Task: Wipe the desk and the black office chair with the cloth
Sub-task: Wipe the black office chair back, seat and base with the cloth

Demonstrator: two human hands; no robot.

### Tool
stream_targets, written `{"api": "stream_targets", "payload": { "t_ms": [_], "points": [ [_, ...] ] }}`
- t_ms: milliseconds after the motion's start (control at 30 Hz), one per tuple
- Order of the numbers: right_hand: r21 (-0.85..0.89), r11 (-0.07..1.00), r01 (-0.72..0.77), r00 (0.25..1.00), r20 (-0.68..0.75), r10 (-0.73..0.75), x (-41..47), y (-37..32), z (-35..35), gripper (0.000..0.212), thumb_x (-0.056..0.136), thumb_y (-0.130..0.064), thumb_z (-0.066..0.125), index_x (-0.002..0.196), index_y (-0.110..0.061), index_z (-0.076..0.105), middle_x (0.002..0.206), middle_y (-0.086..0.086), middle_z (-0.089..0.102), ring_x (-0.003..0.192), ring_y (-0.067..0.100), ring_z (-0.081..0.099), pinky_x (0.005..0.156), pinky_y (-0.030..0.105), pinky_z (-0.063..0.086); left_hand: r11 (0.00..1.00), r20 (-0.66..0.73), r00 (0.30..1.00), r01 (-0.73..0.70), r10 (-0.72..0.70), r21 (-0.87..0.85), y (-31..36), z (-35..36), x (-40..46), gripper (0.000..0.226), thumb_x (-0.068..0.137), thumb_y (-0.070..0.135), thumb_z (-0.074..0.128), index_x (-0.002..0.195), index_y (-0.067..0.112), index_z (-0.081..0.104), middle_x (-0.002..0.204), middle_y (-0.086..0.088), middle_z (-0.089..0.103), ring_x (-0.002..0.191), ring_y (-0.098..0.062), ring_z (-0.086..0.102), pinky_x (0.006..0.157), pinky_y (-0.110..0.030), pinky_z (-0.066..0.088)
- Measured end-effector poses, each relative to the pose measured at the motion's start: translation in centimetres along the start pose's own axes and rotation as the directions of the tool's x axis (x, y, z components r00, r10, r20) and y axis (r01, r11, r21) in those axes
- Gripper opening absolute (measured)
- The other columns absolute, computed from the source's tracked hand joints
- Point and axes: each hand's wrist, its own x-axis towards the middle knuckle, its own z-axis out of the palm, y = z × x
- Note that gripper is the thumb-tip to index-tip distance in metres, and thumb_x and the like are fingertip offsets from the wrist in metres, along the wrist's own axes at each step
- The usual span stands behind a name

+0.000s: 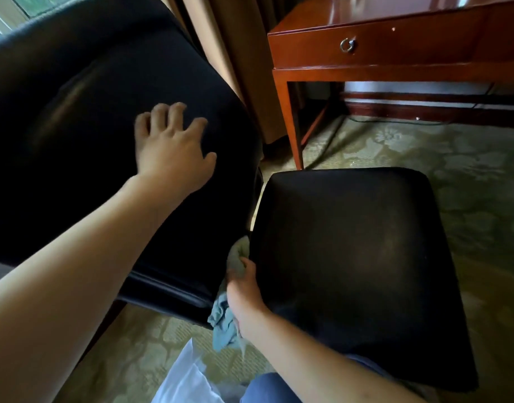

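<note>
chair: black office chair, backrest [84, 112] fills the upper-left, seat [357, 257] just right of it, narrow gap between them
left hand [171, 146]: fingers spread, slightly bent, fingertips touching the backrest face; holds nothing
left hand purpose: looks like bracing, keeps the backrest from swinging while the other hand works (judgement)
left arm: extended forward, forearm runs diagonally up across the backrest
right hand [244, 292]: fingers curled round the cloth [223, 321], pressed against the seat's left edge, next to the gap
cloth: blue-green, bunched; one end pokes up above the hand beside the seat edge, the rest hangs below the hand
right arm: reaches in from lower right across the seat's near corner, wrist bent toward the backrest
step: wiping the seat's side edge, probably
worktop [395, 42]: reddish wood, drawer with ring pull, beyond the seat, well apart from both hands
worktop status: can't tell whether it is wiped
floor: patterned carpet [453, 158] under the chair
</note>
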Motion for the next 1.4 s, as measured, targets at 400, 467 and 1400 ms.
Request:
{"api": "stream_targets", "payload": {
  "t_ms": [400, 467, 1400],
  "points": [
    [0.049, 0.981, 0.19, 0.982, -0.013, -0.19, 13.1, -15.9, -1.4, 0.047, 0.097, -0.039, 0.043, 0.143, -0.029, 0.041, 0.137, 0.006, 0.051, 0.122, 0.03, 0.054, 0.107, 0.043, 0.044, 0.957, 0.074, 0.976, -0.215, 0.205, 0.194, 4.3, 6.2, 9.4, 0.052, 0.096, 0.039, 0.045, 0.146, 0.025, 0.041, 0.145, -0.006, 0.043, 0.129, -0.031, 0.038, 0.101, -0.044, 0.032],
    [-0.052, 0.948, 0.314, 0.948, -0.031, -0.316, 12.4, -13.4, -1.1, 0.048, 0.104, -0.034, 0.041, 0.151, -0.027, 0.033, 0.136, 0.002, 0.043, 0.127, 0.025, 0.048, 0.108, 0.036, 0.039, 0.951, 0.071, 0.976, -0.215, 0.204, 0.22, 4.4, 6.3, 10.9, 0.049, 0.096, 0.036, 0.045, 0.143, 0.025, 0.043, 0.141, -0.007, 0.043, 0.125, -0.031, 0.04, 0.097, -0.043, 0.033],
    [0.228, 0.962, -0.15, 0.987, 0.089, 0.133, 25.5, -12.3, -2.1, 0.048, 0.096, -0.048, 0.045, 0.124, -0.012, 0.063, 0.114, 0.014, 0.071, 0.101, 0.033, 0.068, 0.092, 0.044, 0.057, 0.97, 0.168, 0.984, -0.103, 0.067, 0.218, 4.7, 7.5, 14.2, 0.056, 0.095, 0.038, 0.048, 0.148, 0.032, 0.033, 0.129, -0.008, 0.04, 0.114, -0.029, 0.041, 0.073, -0.034, 0.031]
  ]
}}
